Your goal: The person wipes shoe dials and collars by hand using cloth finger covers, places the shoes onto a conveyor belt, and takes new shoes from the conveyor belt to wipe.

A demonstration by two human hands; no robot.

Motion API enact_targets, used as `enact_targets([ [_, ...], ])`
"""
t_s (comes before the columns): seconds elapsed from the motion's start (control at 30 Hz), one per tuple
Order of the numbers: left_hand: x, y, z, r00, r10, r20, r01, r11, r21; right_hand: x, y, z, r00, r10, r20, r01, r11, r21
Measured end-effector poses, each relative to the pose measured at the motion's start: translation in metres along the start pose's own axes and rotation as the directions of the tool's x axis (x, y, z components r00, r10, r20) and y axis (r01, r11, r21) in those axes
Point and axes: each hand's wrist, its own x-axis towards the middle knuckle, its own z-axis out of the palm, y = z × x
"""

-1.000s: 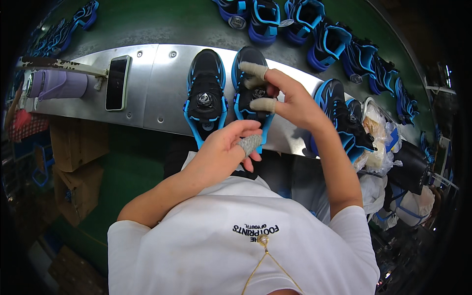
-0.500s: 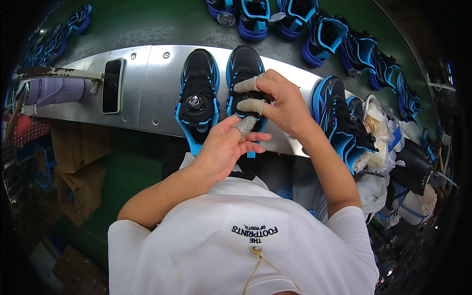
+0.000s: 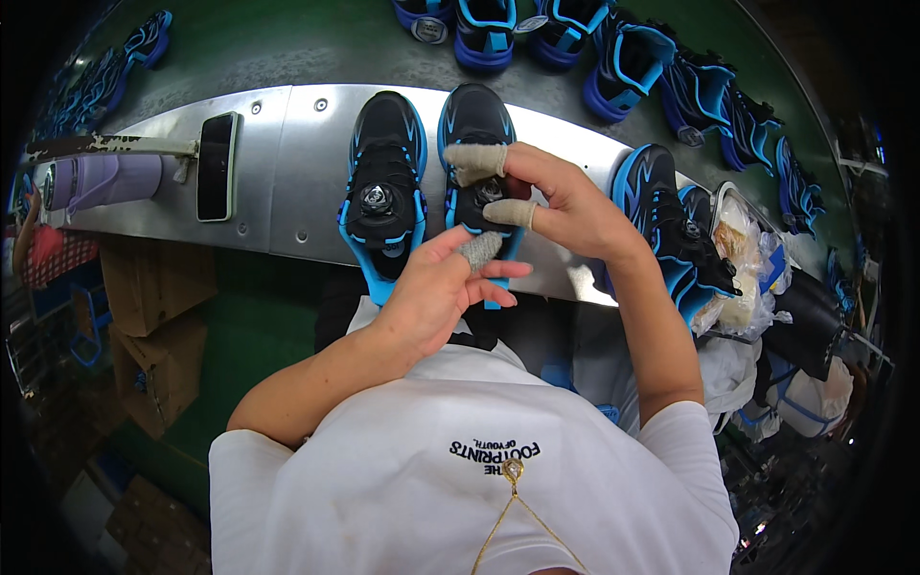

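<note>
A black sneaker (image 3: 476, 113) with light-blue trim and a round lacing dial (image 3: 488, 191) lies toe away from me on the metal ledge. My left hand (image 3: 431, 287) is at its heel end, the thumb and a grey-covered finger pinching the tongue and collar, the other fingers stretched out. Over the laces is my right hand (image 3: 575, 211), with beige covers on thumb and forefinger. Those two fingers are spread apart, with the dial showing between them. A matching sneaker (image 3: 385, 172) sits just left, untouched, its dial facing up.
More sneakers (image 3: 644, 192) stand at the ledge's right, near a basket of plastic bags (image 3: 743, 249). Several others line the green work surface (image 3: 316, 48) beyond. Left are a phone (image 3: 218, 168), a lilac tumbler (image 3: 115, 179) and a painted metal bar (image 3: 105, 144). Cardboard boxes (image 3: 158, 287) stand below.
My right thumb and forefinger have spread apart, uncovering more of the dial, and the hand has shifted slightly right. My left hand stays at the shoe's heel end.
</note>
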Motion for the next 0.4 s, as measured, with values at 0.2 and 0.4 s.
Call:
enact_targets([
  [0.2,0.003,-0.001,-0.001,1.000,-0.005,-0.015,0.005,1.000,0.007,-0.003,-0.001,0.009,0.993,-0.063,-0.096,0.031,0.954,-0.299],
  [0.4,0.005,-0.006,-0.007,1.000,-0.007,0.011,0.007,1.000,-0.010,0.002,0.002,-0.004,0.995,-0.011,0.094,0.005,0.998,0.065],
])
